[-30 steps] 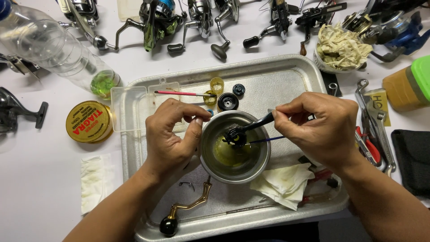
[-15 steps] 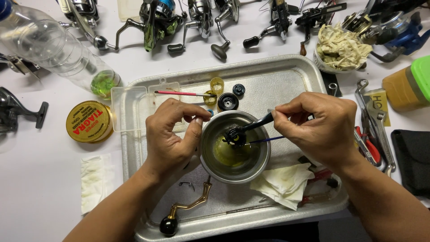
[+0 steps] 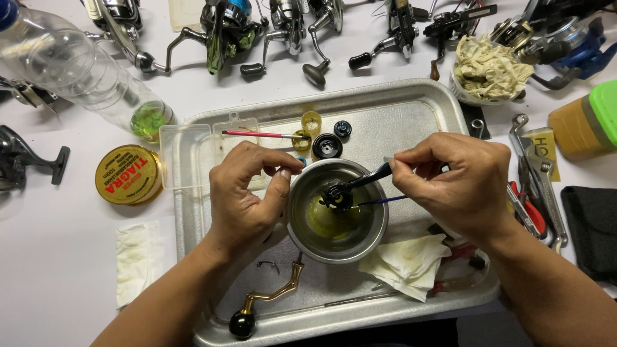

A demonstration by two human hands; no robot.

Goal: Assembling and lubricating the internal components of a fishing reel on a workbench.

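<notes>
A small steel bowl (image 3: pixel 302 234) with yellow-green liquid stands on a metal tray (image 3: pixel 411 115). My left hand (image 3: pixel 247 193) rests against the bowl's left rim, thumb and forefinger curled together at the edge. My right hand (image 3: pixel 459 180) pinches a black reel part (image 3: pixel 347 189) by its stem and holds it over the liquid, together with a thin blue brush (image 3: pixel 379 201) whose tip points at the part.
On the tray lie a red-handled brush (image 3: pixel 257 134), black round parts (image 3: pixel 328 146), a gold crank handle (image 3: pixel 263 302) and a crumpled tissue (image 3: pixel 405 263). Fishing reels (image 3: pixel 225 29) line the far edge. A clear bottle (image 3: pixel 83 77), yellow tin (image 3: pixel 125 173) and wrenches (image 3: pixel 533 180) flank the tray.
</notes>
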